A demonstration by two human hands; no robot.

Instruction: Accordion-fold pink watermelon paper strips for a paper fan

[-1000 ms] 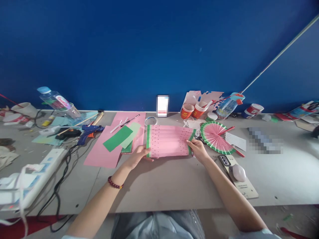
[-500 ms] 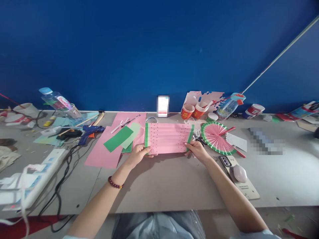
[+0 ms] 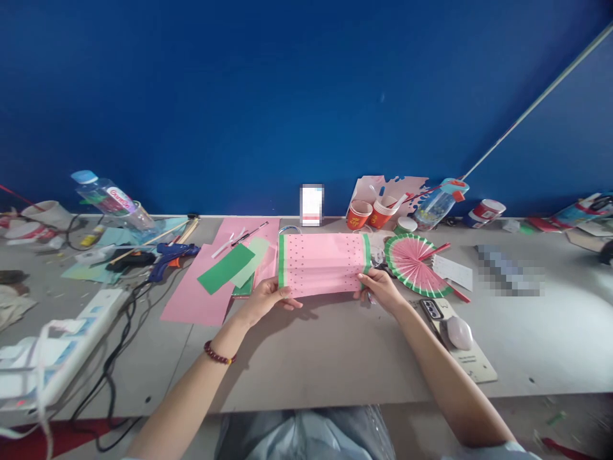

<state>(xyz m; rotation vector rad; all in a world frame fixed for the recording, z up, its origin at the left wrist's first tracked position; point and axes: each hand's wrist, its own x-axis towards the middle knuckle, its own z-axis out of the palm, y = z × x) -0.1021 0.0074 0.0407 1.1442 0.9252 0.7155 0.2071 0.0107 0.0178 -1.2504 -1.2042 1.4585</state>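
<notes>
Between my two hands is a pink sheet of paper (image 3: 324, 263) with green edges at both ends and rows of dark dots. Faint creases run across it. My left hand (image 3: 269, 299) pinches its lower left corner, thumb on top and fingers beneath. At the lower right corner my right hand (image 3: 379, 286) grips it the same way. The sheet is held above the tabletop and casts a shadow. To its right lies a pleated watermelon-style paper fan (image 3: 414, 265) with red sticks. A dark green paper strip (image 3: 227, 268) rests on pink paper (image 3: 191, 297) to the left.
A blue glue gun (image 3: 170, 257) and a white power strip (image 3: 71, 351) with cables lie on the left. Red paper cups (image 3: 359, 215) stand behind. A phone (image 3: 312, 206) leans on the blue wall. A white mouse (image 3: 460, 333) sits at front right.
The dotted sheet has tilted slightly, its right end a little higher. The fingers of my left hand stick out further beneath the sheet. Both hands keep their hold.
</notes>
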